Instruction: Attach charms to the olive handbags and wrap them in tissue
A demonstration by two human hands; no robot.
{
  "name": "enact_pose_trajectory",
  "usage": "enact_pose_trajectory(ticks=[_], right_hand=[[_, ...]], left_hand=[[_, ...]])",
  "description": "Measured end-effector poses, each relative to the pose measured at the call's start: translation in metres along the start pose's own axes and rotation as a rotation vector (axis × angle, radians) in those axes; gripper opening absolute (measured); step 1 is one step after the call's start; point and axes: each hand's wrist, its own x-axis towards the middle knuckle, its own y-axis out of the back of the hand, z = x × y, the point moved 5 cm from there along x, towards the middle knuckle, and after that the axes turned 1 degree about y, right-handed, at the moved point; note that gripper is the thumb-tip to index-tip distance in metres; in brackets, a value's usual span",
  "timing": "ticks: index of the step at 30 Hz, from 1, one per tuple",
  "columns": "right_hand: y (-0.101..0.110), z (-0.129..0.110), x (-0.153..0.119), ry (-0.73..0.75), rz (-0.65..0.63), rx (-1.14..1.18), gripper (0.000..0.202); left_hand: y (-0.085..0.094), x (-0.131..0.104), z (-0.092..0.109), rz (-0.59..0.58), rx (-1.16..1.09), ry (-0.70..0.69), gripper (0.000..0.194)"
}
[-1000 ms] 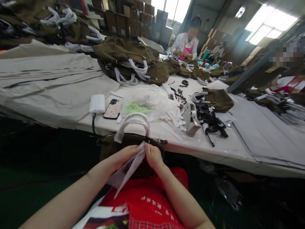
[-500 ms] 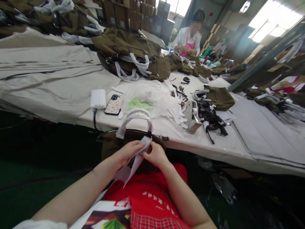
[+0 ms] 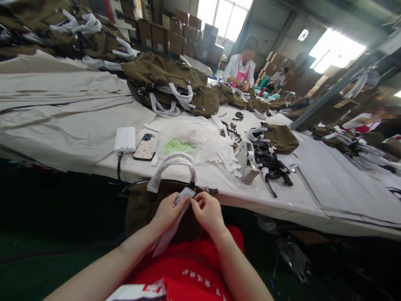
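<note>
An olive-brown handbag (image 3: 138, 209) stands upright against the table edge, close to my body. Its raised handle (image 3: 171, 161) is wrapped in white material. My left hand (image 3: 167, 212) is closed on a white wrapping strip (image 3: 172, 234), which slants from the handle's right base down towards my red apron (image 3: 200, 255). Beside it, my right hand (image 3: 209, 212) has thumb and fingers pinched at the strip's upper right edge. What lies in that pinch is too small to make out. Both hands cover part of the bag's front.
On the table lie a white power bank (image 3: 125, 139) with a cable, a phone (image 3: 144, 147), clear plastic (image 3: 200, 129), white tabs (image 3: 230, 161), a tape dispenser (image 3: 247, 165) and black straps (image 3: 271, 163). More bags (image 3: 169, 79) lie behind. A co-worker (image 3: 241, 71) stands across the table.
The strip, folded open between both hands before, now hangs narrower from my left hand. My right hand has drawn slightly away to the right. The view has tilted up a little.
</note>
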Motion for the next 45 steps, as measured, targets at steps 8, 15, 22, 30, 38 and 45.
enact_pose_trajectory(ticks=[8, 15, 22, 30, 38, 45], right_hand=[[-0.015, 0.004, 0.007, 0.062, 0.005, 0.150, 0.015], [-0.020, 0.004, 0.013, -0.025, 0.106, -0.064, 0.011], [-0.018, 0.007, 0.013, -0.053, 0.061, 0.055, 0.007], [0.147, 0.060, 0.030, -0.027, 0.793, -0.082, 0.027], [0.208, 0.140, 0.103, -0.178, 0.552, 0.099, 0.028], [0.196, 0.134, 0.085, -0.065, 0.648, 0.173, 0.024]], left_hand=[[0.002, -0.004, 0.004, -0.046, -0.044, -0.056, 0.039], [0.002, -0.001, 0.007, -0.042, -0.064, -0.036, 0.038], [-0.002, 0.006, -0.002, -0.088, -0.087, 0.050, 0.042], [-0.003, 0.008, -0.019, -0.142, -0.126, 0.138, 0.054], [0.001, 0.017, -0.026, -0.155, -0.095, 0.193, 0.052], [-0.001, 0.018, -0.030, -0.219, -0.148, 0.220, 0.058]])
